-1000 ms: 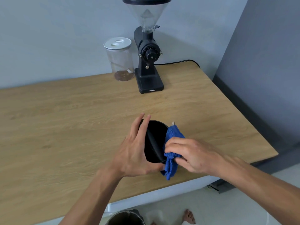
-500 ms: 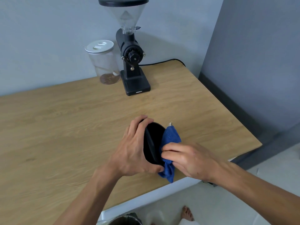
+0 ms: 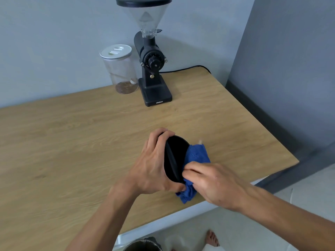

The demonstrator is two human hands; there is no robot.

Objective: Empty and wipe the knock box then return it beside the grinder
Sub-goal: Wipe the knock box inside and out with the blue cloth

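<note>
Knock box (image 3: 175, 158), black and tipped on its side with its mouth facing right, sits near the front edge of the desk (image 3: 72, 142), toward the right corner. From the left, the left hand (image 3: 154, 167) wraps around its wall, fingers curled over the upper rim and thumb under the lower rim. To the right, the right hand (image 3: 213, 182) pinches a blue cloth (image 3: 196, 154) bunched against the box's mouth. At the back edge stand a lidded clear jar (image 3: 120, 69) and, just beside it, the black grinder (image 3: 151, 69).
</note>
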